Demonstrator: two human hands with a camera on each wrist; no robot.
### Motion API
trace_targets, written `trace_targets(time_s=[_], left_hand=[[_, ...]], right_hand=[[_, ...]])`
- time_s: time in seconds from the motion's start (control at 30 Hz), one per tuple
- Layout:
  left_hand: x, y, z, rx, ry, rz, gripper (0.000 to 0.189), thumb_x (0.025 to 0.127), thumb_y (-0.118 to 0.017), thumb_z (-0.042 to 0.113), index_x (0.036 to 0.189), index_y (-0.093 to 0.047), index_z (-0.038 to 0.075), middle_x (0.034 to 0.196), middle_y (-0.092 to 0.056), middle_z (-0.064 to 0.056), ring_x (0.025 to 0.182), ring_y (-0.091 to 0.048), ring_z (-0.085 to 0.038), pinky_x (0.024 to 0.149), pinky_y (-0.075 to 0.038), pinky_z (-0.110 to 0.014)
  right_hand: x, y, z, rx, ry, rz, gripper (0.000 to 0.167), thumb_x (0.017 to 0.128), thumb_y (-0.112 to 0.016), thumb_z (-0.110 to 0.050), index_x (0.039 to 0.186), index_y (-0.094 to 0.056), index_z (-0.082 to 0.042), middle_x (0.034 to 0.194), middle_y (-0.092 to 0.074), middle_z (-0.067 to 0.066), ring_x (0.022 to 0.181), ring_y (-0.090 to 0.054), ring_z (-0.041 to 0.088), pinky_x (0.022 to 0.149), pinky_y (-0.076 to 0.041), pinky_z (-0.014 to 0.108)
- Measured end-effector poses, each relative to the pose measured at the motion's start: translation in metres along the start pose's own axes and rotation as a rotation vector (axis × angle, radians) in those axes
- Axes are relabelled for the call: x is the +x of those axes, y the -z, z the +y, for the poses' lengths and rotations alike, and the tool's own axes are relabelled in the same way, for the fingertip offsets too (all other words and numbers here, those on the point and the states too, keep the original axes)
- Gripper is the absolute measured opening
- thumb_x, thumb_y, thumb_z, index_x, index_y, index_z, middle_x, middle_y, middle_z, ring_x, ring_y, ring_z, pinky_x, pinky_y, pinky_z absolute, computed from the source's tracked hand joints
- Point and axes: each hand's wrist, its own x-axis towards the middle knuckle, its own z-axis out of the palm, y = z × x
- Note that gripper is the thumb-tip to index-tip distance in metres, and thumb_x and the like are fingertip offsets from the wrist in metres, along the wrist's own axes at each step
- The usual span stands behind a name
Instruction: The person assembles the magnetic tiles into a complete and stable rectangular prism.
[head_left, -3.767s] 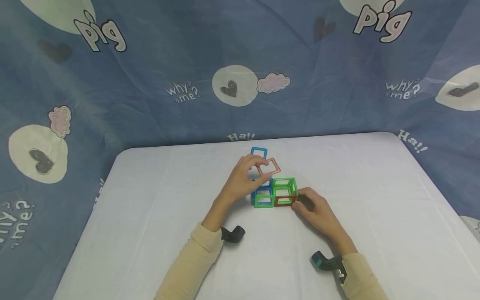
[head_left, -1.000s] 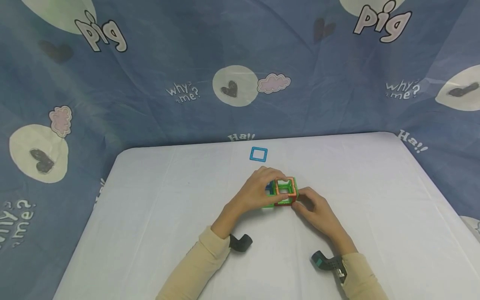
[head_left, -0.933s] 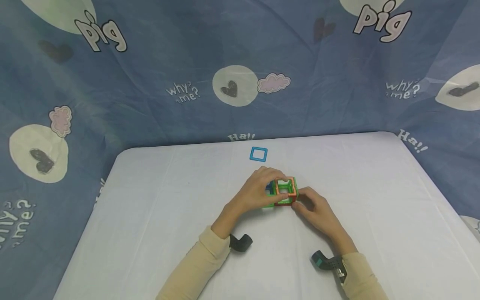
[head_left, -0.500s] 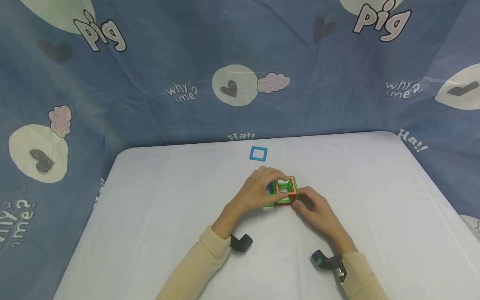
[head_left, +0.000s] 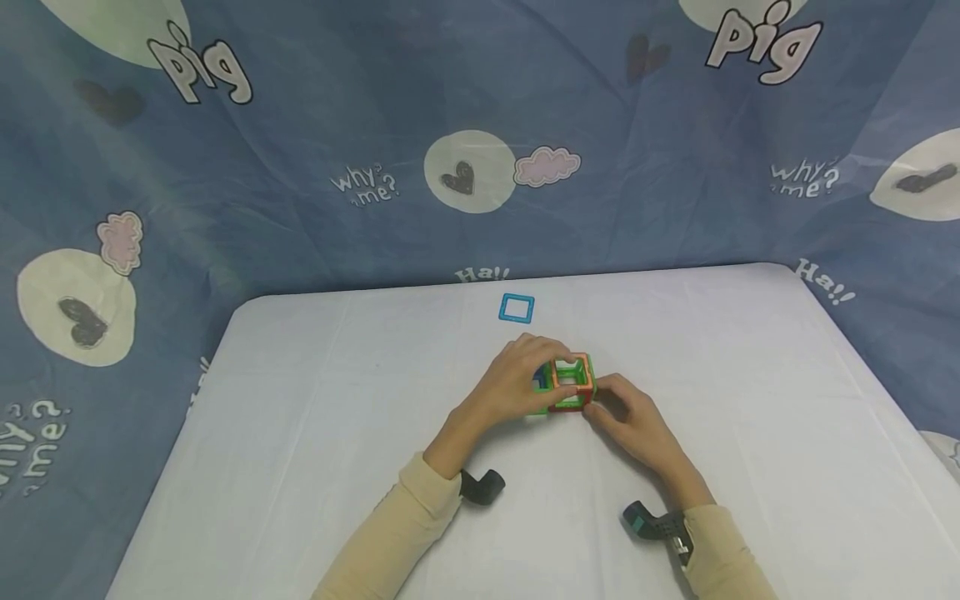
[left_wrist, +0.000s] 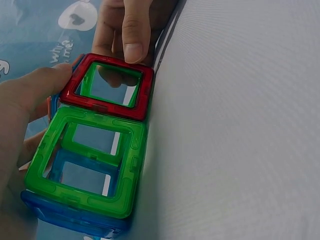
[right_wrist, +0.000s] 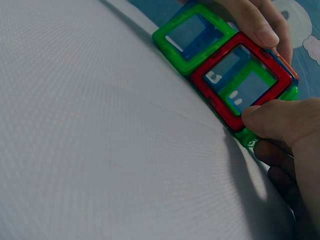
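Two joined cubes of square magnetic frame tiles stand on the white table, with a red tile [left_wrist: 100, 105] and a green tile [left_wrist: 80, 196] side by side on the near face. Blue tiles [left_wrist: 75, 220] form the left end. On top of the right cube lies an orange tile [head_left: 583, 389], pinched between the thumb and fingers of my left hand [head_left: 513, 382], which covers much of the left cube in the head view. My right hand [head_left: 637, 423] grips the right end, its thumb [right_wrist: 270, 117] against the red tile's edge.
A loose light-blue square tile [head_left: 504, 307] lies flat behind the cubes. The white-covered table [head_left: 337, 433] meets a blue printed cloth [head_left: 315, 117] at its back edge. Each wrist carries a black camera mount [head_left: 482, 487].
Since the earliest frame my left hand has brought the orange tile from behind the cubes onto the right cube's top. Over the last second both hands stay still.
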Motion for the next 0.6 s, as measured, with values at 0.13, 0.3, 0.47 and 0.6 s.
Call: trace_targets(time_s=[0.13,0.3,0.47,0.6], left_hand=[[-0.0007,0.0004,0.0005,0.006,0.003,-0.006,0.042,0.082,-0.071,0.041,0.119,-0.062,0.024,0.120,-0.062,0.008,0.113,-0.052,-0.011,0.090,-0.047,-0.031],[-0.0008,0.0009,0.0010,0.009,0.001,-0.011,0.042,0.083,-0.070,0.042,0.120,-0.062,0.024,0.121,-0.061,0.007,0.111,-0.053,-0.010,0.088,-0.047,-0.030],[-0.0013,0.0003,-0.0001,0.014,-0.004,-0.013,0.042,0.084,-0.069,0.044,0.120,-0.062,0.024,0.121,-0.061,0.007,0.111,-0.053,-0.010,0.087,-0.047,-0.029],[-0.0018,-0.0001,-0.0006,0.016,-0.006,-0.012,0.042,0.084,-0.068,0.044,0.120,-0.062,0.024,0.122,-0.060,0.007,0.111,-0.053,-0.010,0.087,-0.047,-0.029]], right_hand=[[-0.0001,-0.0004,0.0006,0.005,0.002,0.002,0.028,0.086,-0.066,-0.007,0.113,-0.059,-0.009,0.114,-0.063,0.005,0.117,-0.055,0.027,0.108,-0.039,0.044],[0.0000,-0.0003,0.0015,0.001,0.010,0.003,0.028,0.086,-0.067,-0.007,0.113,-0.059,-0.009,0.114,-0.063,0.004,0.117,-0.055,0.026,0.108,-0.039,0.044],[-0.0001,-0.0009,0.0022,-0.002,0.013,0.003,0.028,0.086,-0.067,-0.007,0.113,-0.059,-0.009,0.113,-0.063,0.003,0.117,-0.055,0.025,0.107,-0.040,0.043],[-0.0001,-0.0010,0.0023,-0.007,0.013,0.005,0.028,0.086,-0.066,-0.007,0.113,-0.059,-0.009,0.113,-0.063,0.004,0.116,-0.056,0.025,0.107,-0.040,0.043]])
